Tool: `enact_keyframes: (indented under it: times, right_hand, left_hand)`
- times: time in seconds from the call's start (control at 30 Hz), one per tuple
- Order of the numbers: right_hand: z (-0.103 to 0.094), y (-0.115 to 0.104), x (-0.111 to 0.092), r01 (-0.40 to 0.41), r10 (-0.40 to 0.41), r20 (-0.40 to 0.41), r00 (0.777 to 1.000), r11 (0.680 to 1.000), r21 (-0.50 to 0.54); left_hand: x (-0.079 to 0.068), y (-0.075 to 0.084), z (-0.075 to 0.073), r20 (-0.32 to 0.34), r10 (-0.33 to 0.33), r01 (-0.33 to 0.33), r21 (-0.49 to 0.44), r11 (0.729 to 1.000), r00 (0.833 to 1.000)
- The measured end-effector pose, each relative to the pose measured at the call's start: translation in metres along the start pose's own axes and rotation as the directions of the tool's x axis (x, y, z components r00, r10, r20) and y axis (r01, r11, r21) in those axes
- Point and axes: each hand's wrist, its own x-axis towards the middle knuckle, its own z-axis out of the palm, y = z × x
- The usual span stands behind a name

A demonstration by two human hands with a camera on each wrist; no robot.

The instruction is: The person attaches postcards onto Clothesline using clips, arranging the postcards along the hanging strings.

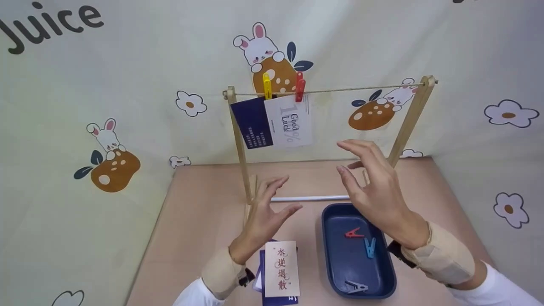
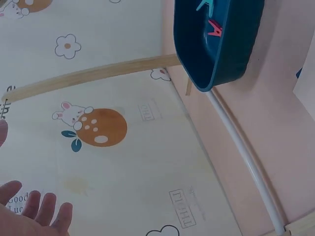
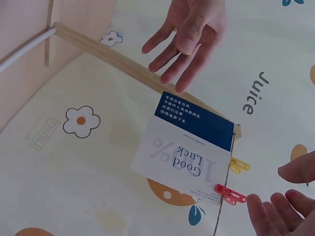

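Observation:
Two cards hang from a string (image 1: 357,89) on a wooden frame: a dark blue card (image 1: 251,121) at the left and a white "Good Luck" card (image 1: 292,123) overlapping it. A yellow clothespin (image 1: 267,86) and a red clothespin (image 1: 300,87) grip their top edges. My right hand (image 1: 380,193) is raised in front of the frame's right side, thumb and fingers apart, holding nothing. Lower down, near the left post, my left hand (image 1: 264,212) is likewise empty with its fingers spread. In the right wrist view, the right fingers (image 3: 278,216) appear beside the red clothespin.
A dark blue tray (image 1: 346,261) below the right hand holds a red clothespin (image 1: 353,233), a blue clothespin (image 1: 370,247) and a grey clothespin (image 1: 356,287). Left of it lies a pile of cards (image 1: 282,268). A white rod (image 1: 310,198) joins the frame's feet.

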Motion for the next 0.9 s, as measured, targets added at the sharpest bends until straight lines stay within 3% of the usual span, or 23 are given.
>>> enact_keyframes:
  times: [0.27, 0.5, 0.7, 0.9]
  right_hand:
    - [-0.006, -0.002, -0.031, 0.08, -0.083, -0.024, 0.996, 0.992, -0.102]
    - [-0.005, 0.01, -0.063, 0.058, -0.058, -0.005, 0.998, 0.992, -0.108]
    - [-0.004, 0.023, -0.085, -0.004, 0.006, 0.018, 1.0, 0.997, -0.079]
    - [0.002, 0.036, -0.111, 0.119, -0.116, 0.085, 0.99, 0.993, -0.023]
  left_hand:
    - [-0.03, 0.0, 0.017, 0.071, 0.155, -0.165, 0.173, 0.971, 0.985]
    - [-0.05, -0.006, 0.039, 0.14, 0.283, -0.31, 0.233, 0.922, 0.949]
    - [-0.07, -0.013, 0.058, 0.209, 0.294, -0.341, 0.239, 0.909, 0.933]
    - [-0.081, -0.022, 0.073, 0.258, 0.326, -0.395, 0.297, 0.869, 0.91]
